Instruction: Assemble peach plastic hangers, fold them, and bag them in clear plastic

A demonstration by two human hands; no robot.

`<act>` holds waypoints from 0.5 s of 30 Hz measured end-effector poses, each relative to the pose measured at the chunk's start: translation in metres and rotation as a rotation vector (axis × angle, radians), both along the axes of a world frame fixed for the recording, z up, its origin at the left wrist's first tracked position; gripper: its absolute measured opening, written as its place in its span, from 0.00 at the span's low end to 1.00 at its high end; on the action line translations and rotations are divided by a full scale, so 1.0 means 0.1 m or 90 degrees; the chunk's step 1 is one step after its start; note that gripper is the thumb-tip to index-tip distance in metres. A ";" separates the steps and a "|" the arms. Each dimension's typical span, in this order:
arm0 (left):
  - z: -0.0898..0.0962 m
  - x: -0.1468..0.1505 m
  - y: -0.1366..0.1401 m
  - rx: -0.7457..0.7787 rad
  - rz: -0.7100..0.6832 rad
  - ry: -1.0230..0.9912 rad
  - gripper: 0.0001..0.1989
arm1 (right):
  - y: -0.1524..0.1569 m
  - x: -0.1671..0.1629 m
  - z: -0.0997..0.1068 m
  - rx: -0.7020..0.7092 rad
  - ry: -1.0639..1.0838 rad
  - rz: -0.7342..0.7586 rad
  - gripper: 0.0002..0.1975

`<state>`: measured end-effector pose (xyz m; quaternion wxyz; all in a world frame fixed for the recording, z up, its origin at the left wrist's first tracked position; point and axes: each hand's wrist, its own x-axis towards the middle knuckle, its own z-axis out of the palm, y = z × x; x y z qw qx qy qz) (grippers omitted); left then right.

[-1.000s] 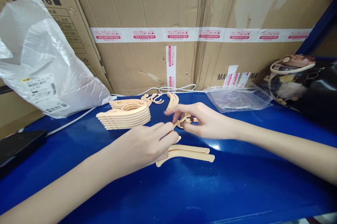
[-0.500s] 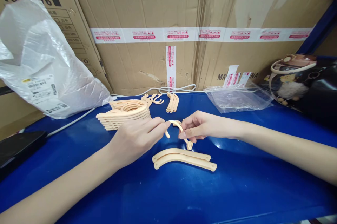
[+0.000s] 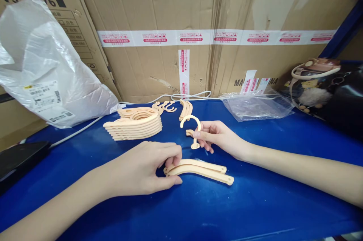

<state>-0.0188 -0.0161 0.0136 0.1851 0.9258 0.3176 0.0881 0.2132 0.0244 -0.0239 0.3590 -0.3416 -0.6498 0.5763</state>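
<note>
Between the thumb and fingers of my right hand point(image 3: 217, 137) is a beige plastic hanger hook point(image 3: 197, 121), curve up, with its round foot below. A small beige piece point(image 3: 189, 132) also sticks out from that grip; its kind is unclear. My left hand point(image 3: 150, 169) has its thumb and fingertips around the left end of two curved hanger arms point(image 3: 202, 171), which lie side by side on the blue tabletop point(image 3: 207, 210). Beyond it is a stack of folded beige hangers point(image 3: 133, 125).
Several loose hooks point(image 3: 167, 106) and several short curved pieces point(image 3: 186, 109) lie at the back. A clear plastic bag point(image 3: 256, 105), a dark bag point(image 3: 320, 86) and a white parcel bag point(image 3: 56, 71) flank them. Cardboard boxes point(image 3: 159, 67) stand behind; a black object point(image 3: 22, 161) is at left.
My left hand has left the hook and come down toward me to the hanger arms. My right hand has lifted the hook slightly and turned it upright.
</note>
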 end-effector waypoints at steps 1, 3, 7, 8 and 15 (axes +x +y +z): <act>-0.03 0.01 0.00 0.011 -0.002 0.005 0.09 | 0.01 0.00 0.00 0.010 0.001 0.001 0.17; -0.08 0.04 0.01 0.042 -0.018 0.011 0.10 | 0.02 0.00 -0.01 0.026 0.006 0.004 0.17; -0.18 0.10 0.01 0.154 -0.064 0.022 0.09 | 0.04 0.01 -0.02 0.035 0.017 0.013 0.17; -0.21 0.11 0.01 0.186 -0.072 0.024 0.09 | 0.04 0.01 -0.01 0.031 0.017 0.013 0.17; -0.23 0.14 0.01 0.270 -0.069 -0.002 0.08 | 0.06 0.00 0.00 0.013 0.022 -0.004 0.18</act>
